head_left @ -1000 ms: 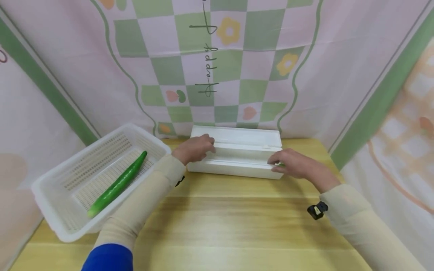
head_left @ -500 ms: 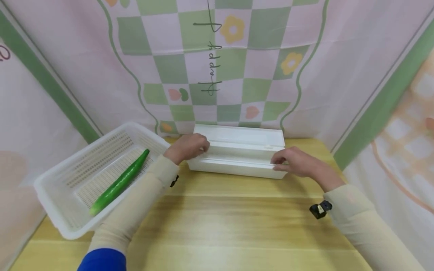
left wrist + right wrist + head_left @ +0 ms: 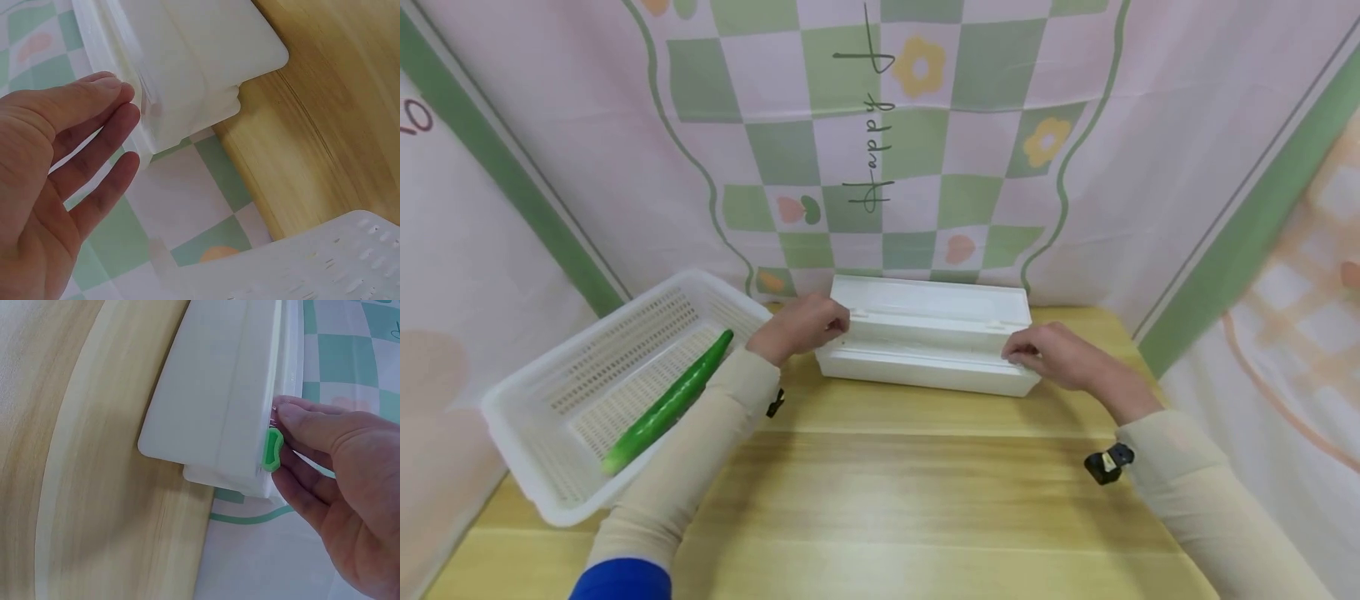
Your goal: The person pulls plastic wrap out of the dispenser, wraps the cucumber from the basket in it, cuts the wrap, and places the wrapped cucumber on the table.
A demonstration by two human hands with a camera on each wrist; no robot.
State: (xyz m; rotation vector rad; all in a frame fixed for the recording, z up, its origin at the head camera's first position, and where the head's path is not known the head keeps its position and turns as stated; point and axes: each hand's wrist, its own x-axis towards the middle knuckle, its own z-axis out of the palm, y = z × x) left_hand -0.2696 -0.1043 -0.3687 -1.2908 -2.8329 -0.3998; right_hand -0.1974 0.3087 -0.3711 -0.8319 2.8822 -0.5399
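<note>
A long white plastic wrap dispenser (image 3: pixel 925 377) stands at the back of the table, its lid (image 3: pixel 932 298) raised toward the curtain. At its left end, my left hand (image 3: pixel 805 325) brings thumb and forefinger together in a pinch, the other fingers loosely bent in the left wrist view. My right hand (image 3: pixel 1051 354) is at the right end, thumb and forefinger pinching at the rim, where a glint of clear plastic wrap (image 3: pixel 273 417) shows. A small green slider (image 3: pixel 272 450) sits on the rim right beside those fingers. What the left fingertips pinch looks like the same clear wrap, mostly hidden.
A white perforated basket (image 3: pixel 523 471) stands on the left, with a green cucumber (image 3: pixel 666 406) lying in it, partly behind the left sleeve. The wooden table (image 3: pixel 880 492) ends at a checked curtain (image 3: pixel 910 150). Curtain also hangs along both sides.
My left hand has moved left along the dispenser to its end, uncovering more of the inside. The right hand stays near the right end, its fingers drawn closer together. The view has shifted slightly.
</note>
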